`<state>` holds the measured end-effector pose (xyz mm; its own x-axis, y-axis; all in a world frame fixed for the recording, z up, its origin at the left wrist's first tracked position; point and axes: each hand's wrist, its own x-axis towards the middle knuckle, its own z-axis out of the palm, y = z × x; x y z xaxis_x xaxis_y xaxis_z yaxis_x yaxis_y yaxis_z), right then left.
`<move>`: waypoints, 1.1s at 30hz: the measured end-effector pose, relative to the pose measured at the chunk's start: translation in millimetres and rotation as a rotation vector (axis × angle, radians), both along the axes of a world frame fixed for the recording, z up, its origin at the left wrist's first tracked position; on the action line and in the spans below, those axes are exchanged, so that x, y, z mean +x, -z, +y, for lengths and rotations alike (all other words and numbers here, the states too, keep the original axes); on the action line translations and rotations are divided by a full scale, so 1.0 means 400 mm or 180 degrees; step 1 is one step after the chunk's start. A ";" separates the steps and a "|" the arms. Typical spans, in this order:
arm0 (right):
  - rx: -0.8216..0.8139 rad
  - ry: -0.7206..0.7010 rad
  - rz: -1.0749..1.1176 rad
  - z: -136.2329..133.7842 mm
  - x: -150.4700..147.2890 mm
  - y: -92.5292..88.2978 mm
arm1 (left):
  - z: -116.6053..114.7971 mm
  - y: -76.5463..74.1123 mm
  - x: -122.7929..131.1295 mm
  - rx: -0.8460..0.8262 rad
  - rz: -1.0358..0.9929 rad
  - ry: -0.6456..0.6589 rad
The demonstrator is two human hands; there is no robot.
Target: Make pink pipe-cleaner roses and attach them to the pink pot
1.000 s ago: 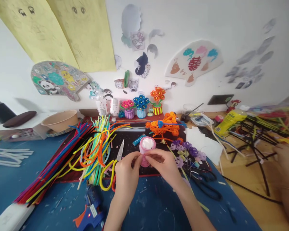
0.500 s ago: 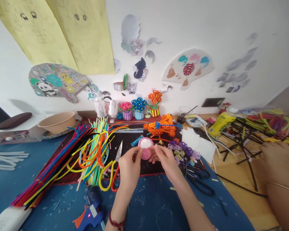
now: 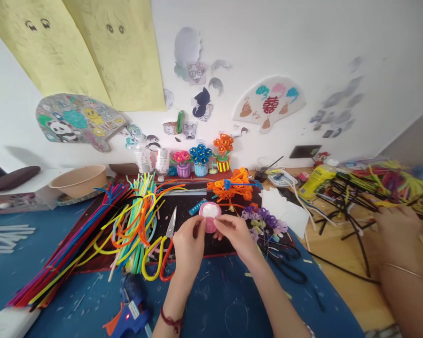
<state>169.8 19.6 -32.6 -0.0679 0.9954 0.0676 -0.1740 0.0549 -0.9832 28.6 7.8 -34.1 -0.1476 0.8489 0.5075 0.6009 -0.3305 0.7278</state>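
Between my hands is a small pink coiled disc (image 3: pixel 210 226), seemingly made of pipe cleaner. My left hand (image 3: pixel 190 241) pinches its left edge between thumb and fingertips. My right hand (image 3: pixel 234 234) is closed at its right edge, thumb and forefinger touching the rim. Directly behind the disc, and partly covered by it, is a round pink-rimmed piece with a white middle (image 3: pixel 210 210). Left of my left hand lie scissors (image 3: pixel 169 230) with yellow and orange handles. A bunch of purple flowers (image 3: pixel 266 218) rests beyond my right hand.
Pipe cleaner bundles (image 3: pixel 141 220) lie at left, near a blue glue gun (image 3: pixel 129 310) with its light on. Orange flowers (image 3: pixel 234 185) and finished flower pots (image 3: pixel 200 168) stand behind. Black-handled scissors (image 3: pixel 285 267) lie at right. Another person's hand (image 3: pixel 398 230) works among black stems.
My right hand has moved left and its fingers now meet the disc's edge. The disc sits closer over the white-centred piece. The view has shifted slightly.
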 end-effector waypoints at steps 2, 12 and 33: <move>0.0051 0.0065 0.0014 0.007 -0.004 -0.002 | 0.006 -0.006 0.002 0.0069 0.0002 0.0017; 0.0699 -0.0052 0.0077 0.075 -0.012 -0.213 | 0.044 -0.235 -0.005 0.0663 0.0125 -0.0058; 0.0988 -0.0159 0.0041 0.082 -0.002 -0.296 | 0.064 -0.311 -0.005 0.0878 -0.0082 -0.0078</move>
<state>169.0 52.2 86.0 -0.1135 0.9225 0.3689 -0.1964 0.3431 -0.9185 26.7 33.3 90.4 -0.1824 0.6752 0.7147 0.5935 -0.5039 0.6275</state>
